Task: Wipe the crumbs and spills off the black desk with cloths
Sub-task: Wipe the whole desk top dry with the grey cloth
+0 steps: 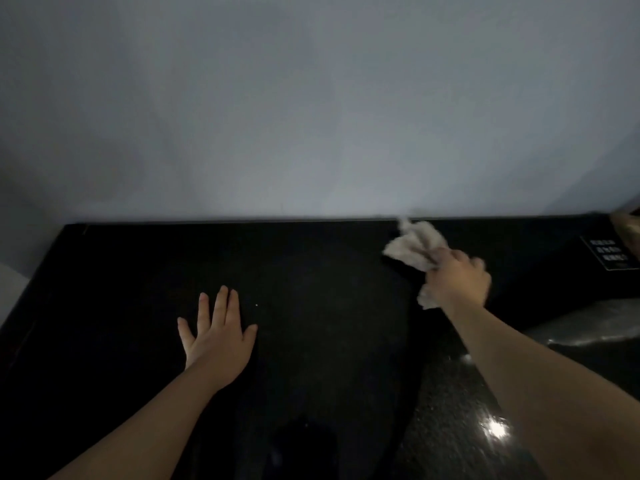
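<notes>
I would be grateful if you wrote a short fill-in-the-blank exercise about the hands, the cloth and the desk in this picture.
1. The hand gripping the cloth is the person's ____ one.
2. The left hand lies flat, palm ____, on the desk.
3. The desk's surface is ____ in colour.

Missing words: right; down; black.
</notes>
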The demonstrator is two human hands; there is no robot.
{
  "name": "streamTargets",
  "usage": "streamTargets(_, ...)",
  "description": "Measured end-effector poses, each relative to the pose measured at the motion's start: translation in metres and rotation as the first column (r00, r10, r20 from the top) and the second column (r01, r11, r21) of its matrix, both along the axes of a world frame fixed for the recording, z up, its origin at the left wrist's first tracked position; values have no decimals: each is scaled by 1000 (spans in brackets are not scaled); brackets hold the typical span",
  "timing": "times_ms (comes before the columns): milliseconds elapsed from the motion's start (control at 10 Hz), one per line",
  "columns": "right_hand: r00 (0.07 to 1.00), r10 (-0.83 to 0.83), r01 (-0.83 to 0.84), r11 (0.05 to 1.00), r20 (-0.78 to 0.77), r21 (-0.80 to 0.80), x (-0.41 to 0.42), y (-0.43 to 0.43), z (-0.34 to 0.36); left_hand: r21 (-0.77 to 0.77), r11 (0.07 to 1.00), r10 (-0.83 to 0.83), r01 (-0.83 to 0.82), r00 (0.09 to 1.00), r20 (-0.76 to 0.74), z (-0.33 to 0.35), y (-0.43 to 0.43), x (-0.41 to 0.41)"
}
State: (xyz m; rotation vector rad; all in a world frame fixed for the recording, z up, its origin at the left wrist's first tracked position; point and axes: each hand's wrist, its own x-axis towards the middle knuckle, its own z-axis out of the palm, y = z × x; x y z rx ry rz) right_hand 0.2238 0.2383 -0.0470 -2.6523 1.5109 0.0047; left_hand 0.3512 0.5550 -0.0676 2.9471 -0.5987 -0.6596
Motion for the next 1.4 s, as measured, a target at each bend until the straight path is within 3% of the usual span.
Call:
streamTargets(100,995,-95,94,995,42,32,-9,20,-4,4,1000,20,-20,999,25,1,-4,-4)
streamTargets(200,941,275,-283,959,195,13,-3,87,-12,17,997,-70,69,997,39,3,-21,-27)
streamTargets(300,704,665,-689,724,250,14,-20,124,-13,31,973,-229,228,973,39,3,-51,-65)
streamTargets(400,738,658,-661,750,148,-38,-49,69,-14,22,968,-249,249,969,-5,4,-66,-85)
streamTargets(500,964,234,-220,969,128,-116,-92,-5,-10,43,970,-239,240,971,-18,5,-63,-93)
streamTargets(600,988,-4,1,1000,151,16,-108,-2,-9,47,977,-209,210,978,-12,6,-68,-113)
streamTargets(700,882,370,-394,919,291,26,-106,59,-13,24,973,-230,231,973,-18,5,-87,-138)
streamTargets(800,629,676,-773,594,384,221,-120,91,-4,13,980,-197,197,980,-14,4,-95,-145)
streamTargets(900,763,311,-617,614,567,493,-123,48,10,6,979,-203,203,979,-13,3,-91,-144)
streamTargets(1000,811,-140,-384,605,567,698,-123,-4,28,23,981,-191,191,982,-9,3,-91,-144)
streamTargets(1100,942,155,-261,897,298,357,-132,-31,33,21,981,-194,194,981,-21,4,-94,-145)
streamTargets(1200,846,383,-406,914,370,-19,-139,-20,33,24,981,-193,194,981,-23,4,-94,-143)
streamTargets(1300,846,515,-532,835,142,140,-144,-1,15,31,979,-198,199,980,-30,3,-95,-144)
streamTargets(1400,868,416,-469,867,270,171,-141,-3,12,37,979,-201,202,979,-33,4,-95,-143)
